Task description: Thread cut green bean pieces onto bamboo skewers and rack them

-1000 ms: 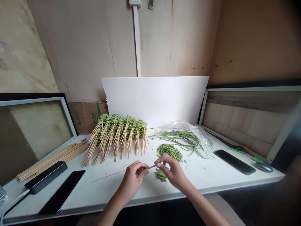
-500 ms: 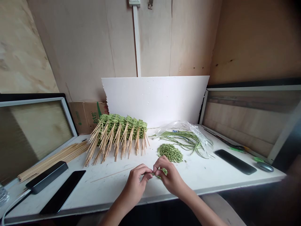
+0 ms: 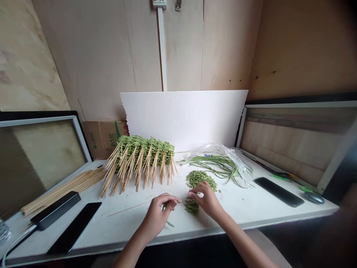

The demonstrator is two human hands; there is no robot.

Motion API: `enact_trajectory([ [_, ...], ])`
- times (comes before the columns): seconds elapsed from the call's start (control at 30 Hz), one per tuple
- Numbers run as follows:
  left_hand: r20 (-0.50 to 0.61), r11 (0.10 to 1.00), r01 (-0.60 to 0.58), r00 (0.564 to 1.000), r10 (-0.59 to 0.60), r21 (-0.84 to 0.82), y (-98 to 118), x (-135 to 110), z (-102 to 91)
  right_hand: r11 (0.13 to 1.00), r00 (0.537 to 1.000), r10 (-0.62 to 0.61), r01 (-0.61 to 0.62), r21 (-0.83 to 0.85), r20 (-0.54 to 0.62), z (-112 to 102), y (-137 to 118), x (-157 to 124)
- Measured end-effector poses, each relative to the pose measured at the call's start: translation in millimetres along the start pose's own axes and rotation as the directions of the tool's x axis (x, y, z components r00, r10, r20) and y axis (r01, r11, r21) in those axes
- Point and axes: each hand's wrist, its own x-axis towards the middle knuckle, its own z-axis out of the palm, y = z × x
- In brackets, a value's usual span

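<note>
My left hand (image 3: 161, 210) is closed around a long green bean (image 3: 170, 224); one end pokes out at the fingertips and the other hangs below the palm. To its right, my right hand (image 3: 206, 199) hovers with thumb and forefinger pinched; anything between them is too small to make out. Just under those fingers lies a small heap of cut bean pieces (image 3: 192, 206). Behind it is a larger pile of cut bean pieces (image 3: 200, 179), partly covered by my right hand. A single bamboo skewer (image 3: 126, 210) rests on the table left of my left hand.
Stacked bean skewers (image 3: 145, 152) stand at back left, sticks facing me. Loose skewers (image 3: 67, 186), a black power bank (image 3: 55, 210) and a phone (image 3: 75, 227) lie left. Whole long beans (image 3: 214, 163) in a plastic bag, another phone (image 3: 279, 191) and a mouse (image 3: 314, 197) are right.
My hands have moved apart from where they met at the bean. The right one has shifted right and up, uncovering the small heap; the left has drawn slightly left with the bean.
</note>
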Motion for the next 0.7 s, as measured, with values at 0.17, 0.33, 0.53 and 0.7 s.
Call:
enact_trajectory([
  [0.17, -0.002, 0.999, 0.025, 1.0, -0.025, 0.04, 1, -1, 4.2, 0.996, 0.997, 0.026, -0.021, -0.084, 0.067, 7, 17, -3],
  [0.33, -0.039, 0.999, 0.038, 0.999, -0.037, 0.036, -4, 0, 6.1, 0.985, 0.997, 0.06, -0.069, 0.16, 0.058, -4, -5, 0],
  [0.53, -0.11, 0.994, 0.027, 0.994, -0.015, 0.108, -2, 0, 8.6, 0.904, 0.965, -0.094, -0.021, 0.426, 0.245, -10, -57, -11],
  [0.7, -0.035, 0.994, -0.007, 0.999, 0.011, 0.112, 1, -1, 6.3, 0.923, 0.99, -0.067, 0.013, 0.385, 0.125, -10, -66, -12],
])
